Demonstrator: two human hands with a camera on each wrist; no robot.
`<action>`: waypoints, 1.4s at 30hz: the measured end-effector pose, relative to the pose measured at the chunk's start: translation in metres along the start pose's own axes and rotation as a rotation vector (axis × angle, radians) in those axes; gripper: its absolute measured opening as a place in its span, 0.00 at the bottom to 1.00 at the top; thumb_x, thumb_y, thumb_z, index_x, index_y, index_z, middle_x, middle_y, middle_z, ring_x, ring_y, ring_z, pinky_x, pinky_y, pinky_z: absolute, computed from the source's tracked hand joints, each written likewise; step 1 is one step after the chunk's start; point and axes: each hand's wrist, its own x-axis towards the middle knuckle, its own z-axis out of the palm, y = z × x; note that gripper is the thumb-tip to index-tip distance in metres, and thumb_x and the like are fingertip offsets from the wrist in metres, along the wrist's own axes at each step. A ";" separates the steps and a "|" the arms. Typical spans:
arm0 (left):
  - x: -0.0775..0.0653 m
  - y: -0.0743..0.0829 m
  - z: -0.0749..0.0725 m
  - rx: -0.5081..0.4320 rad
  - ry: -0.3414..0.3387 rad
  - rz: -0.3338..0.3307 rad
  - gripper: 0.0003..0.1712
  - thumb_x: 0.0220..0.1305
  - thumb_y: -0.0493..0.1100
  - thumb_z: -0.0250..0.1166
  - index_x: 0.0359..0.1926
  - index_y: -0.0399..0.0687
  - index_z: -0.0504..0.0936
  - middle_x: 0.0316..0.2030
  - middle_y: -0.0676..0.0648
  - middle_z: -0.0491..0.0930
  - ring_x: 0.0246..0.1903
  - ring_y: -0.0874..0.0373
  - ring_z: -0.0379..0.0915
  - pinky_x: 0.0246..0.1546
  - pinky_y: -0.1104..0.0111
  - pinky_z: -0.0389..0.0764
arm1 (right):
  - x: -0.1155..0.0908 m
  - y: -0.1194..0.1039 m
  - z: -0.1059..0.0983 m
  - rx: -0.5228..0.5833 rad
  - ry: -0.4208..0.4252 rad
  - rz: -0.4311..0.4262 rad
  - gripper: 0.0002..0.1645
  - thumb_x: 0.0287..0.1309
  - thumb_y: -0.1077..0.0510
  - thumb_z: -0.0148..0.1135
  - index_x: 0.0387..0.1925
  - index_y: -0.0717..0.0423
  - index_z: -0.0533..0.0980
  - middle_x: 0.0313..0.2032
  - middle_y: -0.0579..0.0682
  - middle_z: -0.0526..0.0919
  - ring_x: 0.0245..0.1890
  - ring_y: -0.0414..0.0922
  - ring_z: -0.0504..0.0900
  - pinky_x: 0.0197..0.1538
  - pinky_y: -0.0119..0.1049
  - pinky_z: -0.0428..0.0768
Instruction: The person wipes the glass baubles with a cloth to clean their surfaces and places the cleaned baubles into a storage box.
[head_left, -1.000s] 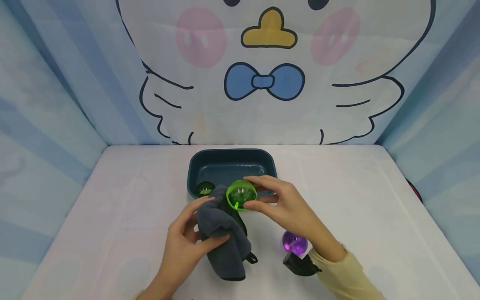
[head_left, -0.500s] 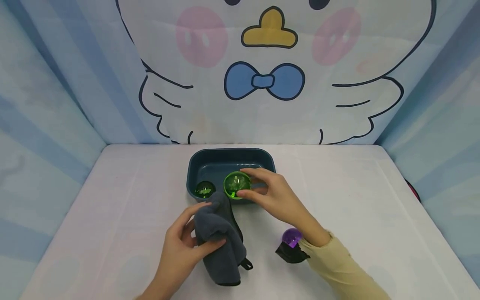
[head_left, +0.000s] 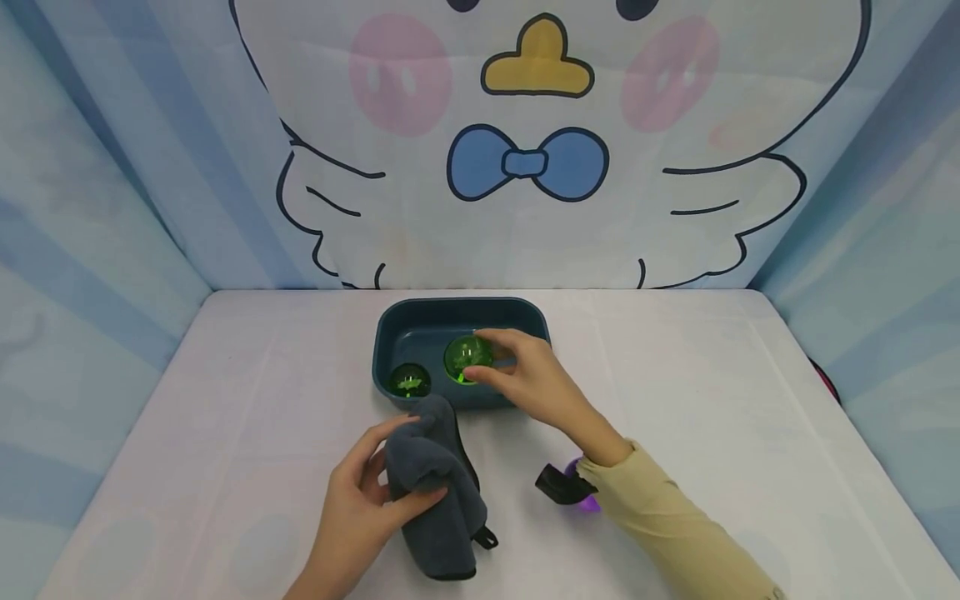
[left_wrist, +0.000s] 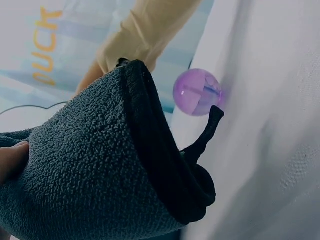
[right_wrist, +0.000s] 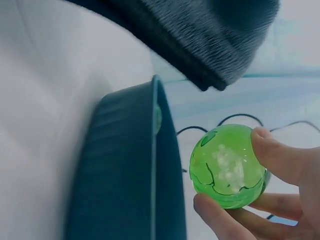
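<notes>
My left hand [head_left: 362, 492] pinches a folded dark grey cloth [head_left: 435, 500] with black edging and a small hanging loop, in front of the basin. In the left wrist view the fuzzy cloth [left_wrist: 95, 165] fills much of the frame. With thumb and fingertips, my right hand [head_left: 534, 375] holds a clear green ball [head_left: 467, 358] over the dark teal basin [head_left: 517, 310]. The right wrist view has this green ball [right_wrist: 227, 167] just beyond the basin's rim [right_wrist: 155, 150]. Another green ball [head_left: 409, 381], looking darker, lies in the basin's near left corner.
On the table [head_left: 705, 400], a clear purple ball [left_wrist: 197, 92] sits beneath the right forearm, partly hidden in the head view. A black piece [head_left: 558, 485] at the right cuff overlaps it there. Printed fabric walls [head_left: 525, 233] enclose the table at the back and sides.
My right hand has carried the green ball away from the cloth, forward and slightly left, over the basin. The left hand and cloth have drawn back a little toward me.
</notes>
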 end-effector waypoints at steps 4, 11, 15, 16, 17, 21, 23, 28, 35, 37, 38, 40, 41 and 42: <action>-0.001 -0.003 -0.001 -0.009 -0.001 0.005 0.43 0.43 0.29 0.79 0.62 0.52 0.75 0.63 0.48 0.71 0.56 0.54 0.76 0.46 0.62 0.85 | 0.006 0.003 0.004 -0.035 -0.017 0.016 0.36 0.59 0.49 0.70 0.65 0.60 0.71 0.63 0.59 0.75 0.54 0.54 0.82 0.47 0.38 0.86; -0.002 -0.005 -0.001 -0.028 -0.002 -0.012 0.43 0.43 0.29 0.79 0.62 0.51 0.75 0.63 0.48 0.71 0.56 0.53 0.76 0.46 0.62 0.85 | 0.014 0.011 0.009 -0.099 -0.017 0.022 0.36 0.59 0.49 0.70 0.64 0.60 0.72 0.61 0.60 0.77 0.52 0.54 0.83 0.48 0.39 0.86; -0.002 -0.006 0.000 -0.026 0.000 -0.019 0.43 0.43 0.29 0.79 0.62 0.51 0.75 0.63 0.48 0.71 0.56 0.53 0.76 0.46 0.62 0.85 | 0.017 0.017 0.012 -0.145 -0.030 0.035 0.35 0.58 0.48 0.70 0.64 0.60 0.73 0.61 0.59 0.78 0.52 0.53 0.83 0.48 0.40 0.85; -0.002 -0.006 0.000 -0.023 0.001 -0.020 0.43 0.43 0.29 0.79 0.62 0.51 0.75 0.63 0.48 0.71 0.56 0.53 0.76 0.46 0.62 0.85 | 0.017 0.019 0.013 -0.156 -0.033 0.039 0.35 0.58 0.48 0.70 0.64 0.59 0.73 0.60 0.59 0.78 0.51 0.53 0.83 0.48 0.41 0.85; -0.002 -0.006 0.000 -0.020 0.002 -0.021 0.43 0.43 0.29 0.79 0.62 0.52 0.75 0.63 0.48 0.71 0.56 0.53 0.76 0.46 0.62 0.85 | 0.018 0.020 0.013 -0.166 -0.036 0.042 0.35 0.58 0.48 0.71 0.63 0.59 0.74 0.60 0.58 0.78 0.51 0.53 0.84 0.48 0.42 0.85; -0.003 -0.008 0.000 -0.004 0.007 -0.030 0.42 0.43 0.29 0.79 0.61 0.52 0.76 0.63 0.49 0.72 0.55 0.54 0.76 0.46 0.62 0.86 | 0.019 0.026 0.016 -0.211 -0.037 0.044 0.35 0.58 0.48 0.71 0.63 0.60 0.74 0.58 0.58 0.79 0.50 0.52 0.84 0.48 0.43 0.85; -0.004 -0.009 0.001 0.003 0.010 -0.031 0.42 0.43 0.29 0.79 0.61 0.52 0.76 0.63 0.49 0.72 0.55 0.54 0.77 0.45 0.62 0.86 | 0.020 0.028 0.017 -0.231 -0.040 0.044 0.35 0.58 0.48 0.71 0.62 0.61 0.74 0.57 0.58 0.80 0.50 0.52 0.84 0.48 0.43 0.85; -0.004 -0.011 0.001 0.015 0.020 -0.049 0.42 0.42 0.29 0.80 0.61 0.52 0.76 0.62 0.49 0.72 0.54 0.53 0.77 0.44 0.62 0.86 | 0.021 0.032 0.018 -0.267 -0.058 0.052 0.35 0.58 0.47 0.71 0.62 0.61 0.75 0.57 0.58 0.81 0.49 0.52 0.83 0.49 0.45 0.84; -0.005 -0.012 0.002 0.023 0.018 -0.049 0.42 0.42 0.29 0.80 0.61 0.53 0.76 0.62 0.49 0.73 0.53 0.53 0.77 0.44 0.62 0.86 | 0.023 0.032 0.019 -0.293 -0.103 0.058 0.35 0.59 0.48 0.70 0.61 0.63 0.75 0.57 0.59 0.81 0.50 0.53 0.83 0.50 0.47 0.83; -0.005 -0.012 0.002 0.020 0.017 -0.047 0.42 0.42 0.29 0.80 0.61 0.53 0.76 0.62 0.49 0.72 0.53 0.53 0.77 0.44 0.62 0.86 | 0.023 0.032 0.019 -0.293 -0.118 0.057 0.35 0.59 0.48 0.70 0.62 0.64 0.74 0.57 0.59 0.81 0.51 0.53 0.83 0.51 0.47 0.83; -0.005 -0.012 0.002 0.019 0.016 -0.048 0.42 0.42 0.30 0.80 0.61 0.53 0.76 0.62 0.49 0.72 0.53 0.53 0.77 0.44 0.62 0.86 | 0.024 0.032 0.019 -0.292 -0.123 0.056 0.35 0.59 0.48 0.70 0.62 0.64 0.74 0.57 0.59 0.81 0.51 0.53 0.83 0.51 0.47 0.83; -0.006 -0.012 0.002 0.018 0.016 -0.050 0.42 0.43 0.30 0.80 0.61 0.53 0.76 0.62 0.49 0.72 0.53 0.54 0.77 0.44 0.62 0.86 | 0.024 0.033 0.019 -0.290 -0.126 0.054 0.35 0.59 0.48 0.70 0.61 0.64 0.74 0.56 0.60 0.81 0.50 0.53 0.83 0.52 0.47 0.83; -0.006 -0.012 0.002 0.018 0.016 -0.050 0.42 0.43 0.30 0.80 0.61 0.53 0.76 0.63 0.49 0.72 0.53 0.54 0.77 0.44 0.62 0.86 | 0.024 0.033 0.020 -0.290 -0.127 0.057 0.35 0.59 0.48 0.70 0.61 0.64 0.74 0.56 0.60 0.81 0.51 0.53 0.83 0.52 0.47 0.83; -0.006 -0.012 0.002 0.017 0.015 -0.051 0.42 0.43 0.30 0.79 0.61 0.53 0.76 0.63 0.49 0.72 0.53 0.54 0.77 0.44 0.62 0.86 | 0.025 0.034 0.020 -0.290 -0.128 0.058 0.35 0.59 0.48 0.70 0.61 0.65 0.74 0.56 0.60 0.81 0.51 0.53 0.83 0.52 0.47 0.83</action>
